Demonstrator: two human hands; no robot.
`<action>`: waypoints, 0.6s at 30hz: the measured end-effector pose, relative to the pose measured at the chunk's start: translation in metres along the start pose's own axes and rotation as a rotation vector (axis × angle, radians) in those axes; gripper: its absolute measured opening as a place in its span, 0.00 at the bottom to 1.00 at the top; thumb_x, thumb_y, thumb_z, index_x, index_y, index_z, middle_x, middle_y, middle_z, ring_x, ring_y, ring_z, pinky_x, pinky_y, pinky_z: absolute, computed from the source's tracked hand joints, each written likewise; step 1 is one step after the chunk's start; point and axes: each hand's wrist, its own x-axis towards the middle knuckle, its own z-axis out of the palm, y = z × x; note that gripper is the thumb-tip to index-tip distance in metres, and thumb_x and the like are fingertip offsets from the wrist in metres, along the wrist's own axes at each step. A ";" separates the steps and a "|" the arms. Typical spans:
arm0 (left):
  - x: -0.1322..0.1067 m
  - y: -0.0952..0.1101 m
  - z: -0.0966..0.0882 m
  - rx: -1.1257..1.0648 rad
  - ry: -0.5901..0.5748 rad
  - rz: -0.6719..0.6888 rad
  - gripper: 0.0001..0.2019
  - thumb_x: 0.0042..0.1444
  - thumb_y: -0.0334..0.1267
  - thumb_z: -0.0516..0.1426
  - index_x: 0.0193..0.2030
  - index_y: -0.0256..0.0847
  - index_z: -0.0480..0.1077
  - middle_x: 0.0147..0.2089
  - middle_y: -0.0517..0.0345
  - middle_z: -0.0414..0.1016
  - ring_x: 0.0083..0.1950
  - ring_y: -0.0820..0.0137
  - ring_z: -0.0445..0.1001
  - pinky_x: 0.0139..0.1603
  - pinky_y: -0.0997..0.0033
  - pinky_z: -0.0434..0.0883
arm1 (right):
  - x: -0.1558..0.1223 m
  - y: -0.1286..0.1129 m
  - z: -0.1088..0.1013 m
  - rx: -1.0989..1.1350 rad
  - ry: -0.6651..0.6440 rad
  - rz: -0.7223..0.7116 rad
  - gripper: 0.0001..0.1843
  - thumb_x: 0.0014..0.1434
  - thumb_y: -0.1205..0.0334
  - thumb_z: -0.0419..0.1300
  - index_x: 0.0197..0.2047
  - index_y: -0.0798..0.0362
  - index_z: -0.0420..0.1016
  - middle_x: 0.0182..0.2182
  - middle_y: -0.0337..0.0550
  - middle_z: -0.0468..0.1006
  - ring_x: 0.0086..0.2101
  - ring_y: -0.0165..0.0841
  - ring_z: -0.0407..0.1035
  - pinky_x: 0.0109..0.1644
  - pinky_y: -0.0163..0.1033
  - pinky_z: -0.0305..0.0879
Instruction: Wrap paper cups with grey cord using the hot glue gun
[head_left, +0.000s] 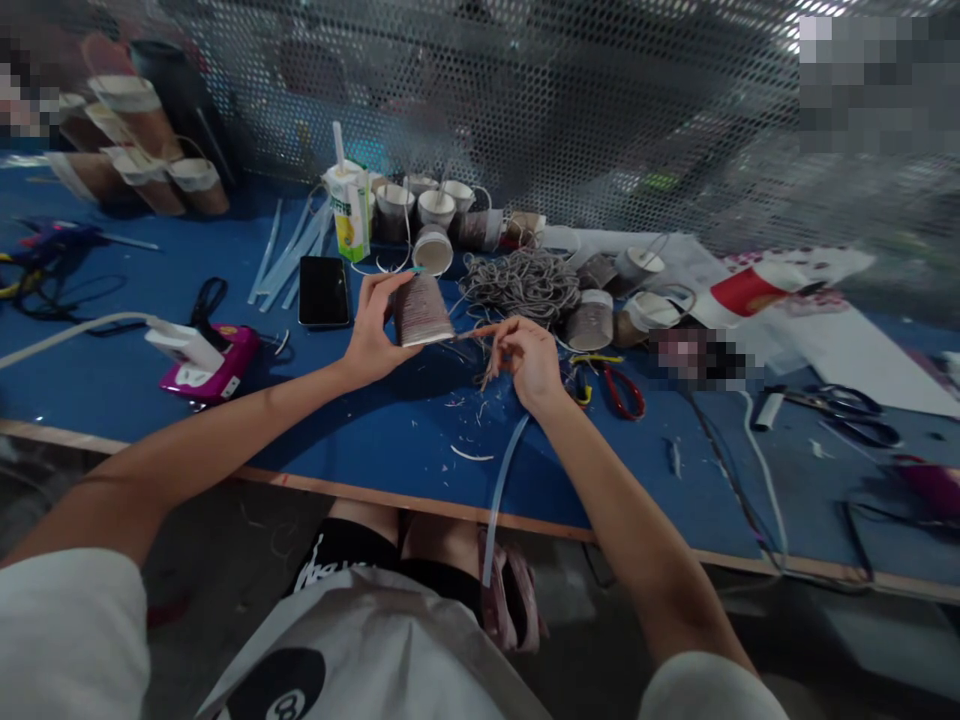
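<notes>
Item one, as I log it from my remote feed: cup [424, 310], cord-wrapped, tilted, over the blue table [397, 420]. Left hand [375, 325]: grasping the cup between thumb and fingers. Right hand [527, 360]: fingers curled, index stretched toward the cup's rim; whether it pinches a strand, I cannot tell. Beyond the right hand: grey cord [520, 285], heaped. Beside its wrist: red-handled tool [624, 392]. Left of the cup: phone [324, 292], dark-screened.
</notes>
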 end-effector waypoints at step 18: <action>0.000 0.002 0.004 -0.010 0.039 0.005 0.40 0.50 0.70 0.60 0.63 0.50 0.57 0.58 0.47 0.59 0.61 0.57 0.66 0.55 0.55 0.76 | -0.008 -0.001 0.005 0.095 -0.137 -0.091 0.01 0.40 0.66 0.55 0.21 0.52 0.65 0.31 0.41 0.84 0.10 0.22 0.56 0.09 0.31 0.51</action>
